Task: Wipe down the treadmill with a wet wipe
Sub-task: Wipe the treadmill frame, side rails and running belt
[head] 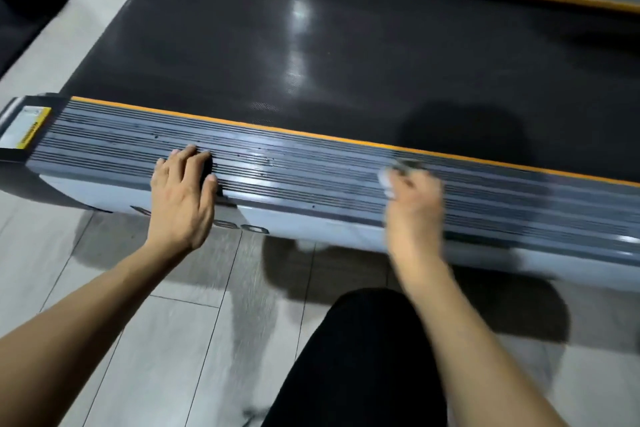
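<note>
Treadmill: the long grey ribbed side rail [311, 177] with an orange edge lies beside the dark running belt [311, 45].
Left hand [181, 194]: the fingers are straight and spread, resting flat on the rail.
Right hand [414, 204]: blurred, the fingers are curled around a crumpled white wet wipe [389, 180] and press it on the rail.
Floor: pale grey tiles [156, 340] under a black-clothed knee [360, 357].
</note>
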Demonstrator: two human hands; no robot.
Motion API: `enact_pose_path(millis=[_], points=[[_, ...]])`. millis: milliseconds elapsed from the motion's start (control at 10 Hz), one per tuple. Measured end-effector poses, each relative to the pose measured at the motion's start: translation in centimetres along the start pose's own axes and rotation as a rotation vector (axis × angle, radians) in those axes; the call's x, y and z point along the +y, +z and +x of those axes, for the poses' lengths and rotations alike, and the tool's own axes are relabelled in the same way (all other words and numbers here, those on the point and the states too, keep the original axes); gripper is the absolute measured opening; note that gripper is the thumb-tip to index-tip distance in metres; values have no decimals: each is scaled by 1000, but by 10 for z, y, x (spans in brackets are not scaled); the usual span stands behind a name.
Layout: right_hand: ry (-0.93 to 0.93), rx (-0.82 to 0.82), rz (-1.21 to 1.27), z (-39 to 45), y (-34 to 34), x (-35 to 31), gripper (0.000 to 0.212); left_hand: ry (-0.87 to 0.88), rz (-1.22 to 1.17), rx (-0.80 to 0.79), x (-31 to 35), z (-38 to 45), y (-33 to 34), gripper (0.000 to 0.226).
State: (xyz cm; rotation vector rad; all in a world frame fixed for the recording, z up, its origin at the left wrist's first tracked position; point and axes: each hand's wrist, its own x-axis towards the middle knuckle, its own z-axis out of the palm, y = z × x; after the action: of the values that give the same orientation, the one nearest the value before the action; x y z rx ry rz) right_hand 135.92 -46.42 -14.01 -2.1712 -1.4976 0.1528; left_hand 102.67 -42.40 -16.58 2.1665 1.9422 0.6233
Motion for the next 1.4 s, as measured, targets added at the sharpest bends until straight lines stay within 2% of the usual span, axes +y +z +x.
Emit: enact_pose_path(millis=[100, 200, 300, 500, 600, 700, 800, 900, 1000, 1100, 1200, 1300, 1400], points=[[-271, -297, 180, -29, 32, -119, 21, 14, -33, -39, -8, 4, -4, 49], [-625, -384, 159, -67, 50, -188, 21, 38, -105, -62, -13, 7, -11, 57], [-640, -236, 183, -56, 33, -155, 22, 42, -188, -75, -16, 7, -14, 61], [62, 203, -33, 7, -22, 14, 28, 12, -123, -106, -8, 0, -17, 58], [45, 130, -99, -4, 16, -14, 38, 42, -59, -127, -13, 0, -24, 55], [-320, -16, -9, -18, 60, -111, 37, 27, 49, -69, -25, -6, -30, 51], [-658, -394, 79, -56, 76, -197, 36, -78, 76, 2, -40, -20, -37, 51], [-720, -252, 185, -45, 75, -191, 24, -164, 75, 22, -59, -32, -43, 54], [-287, 58, 98, 9, 57, -117, 15, -166, 59, -22, -71, -39, -42, 62], [-142, 89, -7, 22, 48, -74, 29, -163, 5, -31, -73, -41, -38, 64], [-244, -71, 156, 2, 78, -149, 15, -143, -18, -27, -77, -46, -40, 63], [-568, -368, 283, -43, 105, -247, 21, -210, -66, 22, -88, -50, -46, 63], [-897, -459, 222, -74, 111, -281, 25, -301, -93, 73, -102, -63, -53, 68]])
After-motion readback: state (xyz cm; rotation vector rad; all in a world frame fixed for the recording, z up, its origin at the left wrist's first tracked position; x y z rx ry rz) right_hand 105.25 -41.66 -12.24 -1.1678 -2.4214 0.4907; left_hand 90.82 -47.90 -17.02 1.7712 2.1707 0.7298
